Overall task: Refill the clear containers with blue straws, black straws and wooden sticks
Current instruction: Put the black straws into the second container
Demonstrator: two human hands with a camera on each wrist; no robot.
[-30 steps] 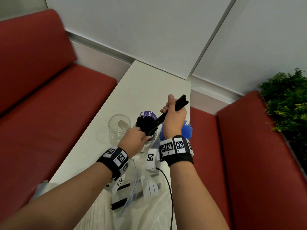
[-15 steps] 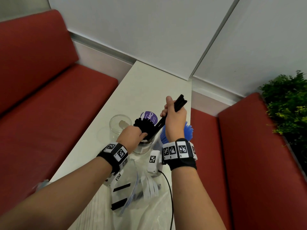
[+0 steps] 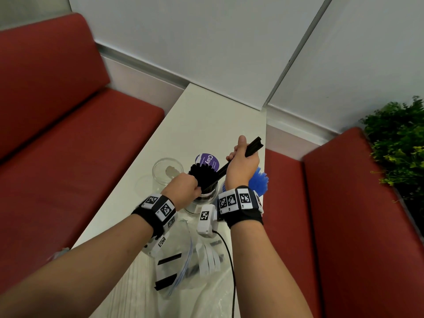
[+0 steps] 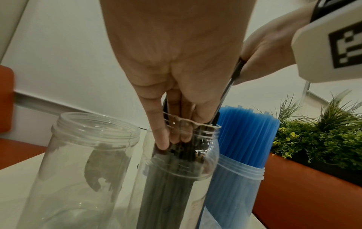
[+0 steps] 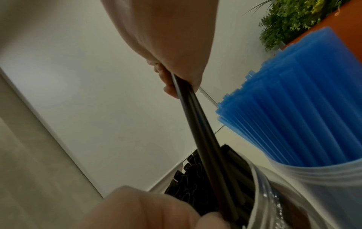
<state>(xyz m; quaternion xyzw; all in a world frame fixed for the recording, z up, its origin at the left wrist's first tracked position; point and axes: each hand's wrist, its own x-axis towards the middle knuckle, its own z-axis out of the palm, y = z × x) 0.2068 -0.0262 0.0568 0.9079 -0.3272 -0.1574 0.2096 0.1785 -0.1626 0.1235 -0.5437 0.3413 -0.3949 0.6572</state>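
Three clear jars stand on the white table (image 3: 206, 115). The left jar (image 3: 167, 173) (image 4: 88, 155) holds nothing. The middle jar (image 3: 206, 198) (image 4: 176, 170) is packed with black straws (image 3: 202, 175) (image 5: 195, 178). My left hand (image 3: 183, 189) (image 4: 168, 131) reaches into its mouth and grips that bundle. My right hand (image 3: 241, 164) (image 5: 176, 62) grips a few black straws (image 3: 253, 145) (image 5: 197, 124), tilted, with their lower ends in the middle jar. The right jar (image 4: 235, 186) holds blue straws (image 3: 259, 182) (image 5: 293, 108). No wooden sticks are in view.
A purple lid marked "Clay" (image 3: 207, 160) lies behind the jars. Clear plastic bags (image 3: 183, 267) and a black cable (image 3: 229, 260) lie at the table's near end. Red benches (image 3: 80, 145) flank the table, and a green plant (image 3: 399, 145) stands far right.
Both hands keep their holds. My right hand and its straws have sunk slightly toward the middle jar.
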